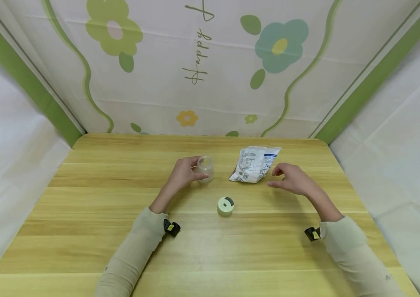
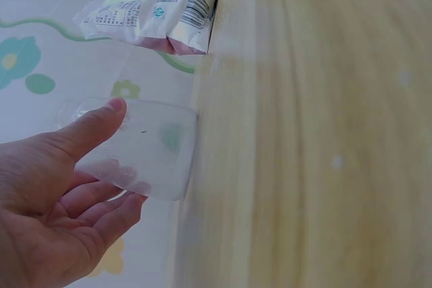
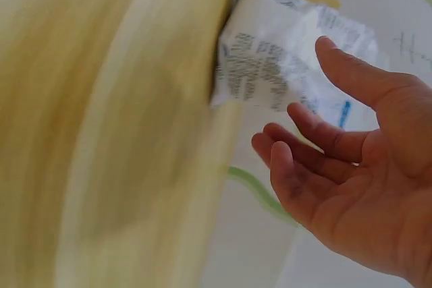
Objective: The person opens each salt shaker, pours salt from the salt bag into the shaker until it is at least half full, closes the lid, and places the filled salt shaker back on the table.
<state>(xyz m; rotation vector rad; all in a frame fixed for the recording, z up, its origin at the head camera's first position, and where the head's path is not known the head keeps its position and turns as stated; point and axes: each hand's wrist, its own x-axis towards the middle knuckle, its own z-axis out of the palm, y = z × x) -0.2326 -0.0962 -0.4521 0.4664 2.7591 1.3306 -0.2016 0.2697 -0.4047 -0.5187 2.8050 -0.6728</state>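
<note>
A clear jar [image 1: 205, 175] without a lid stands upright on the table. My left hand [image 1: 183, 174] grips it from the left, thumb on the near side and fingers behind. In the left wrist view, the jar [image 2: 152, 146] is see-through, with its base at the tabletop. To its right is a white printed bag [image 1: 255, 164], bulging and crumpled. My right hand [image 1: 292, 179] is just right of the bag, fingers loosely bent and thumb apart, holding nothing. The right wrist view shows a gap between that hand [image 3: 364, 160] and the bag [image 3: 283, 52].
A pale green round lid [image 1: 225, 206] with a dark patch on top lies nearer than the jar and bag. The wooden table [image 1: 210, 255] ends at a flowered cloth wall [image 1: 157, 90] at the back. White cloth sides hang left and right.
</note>
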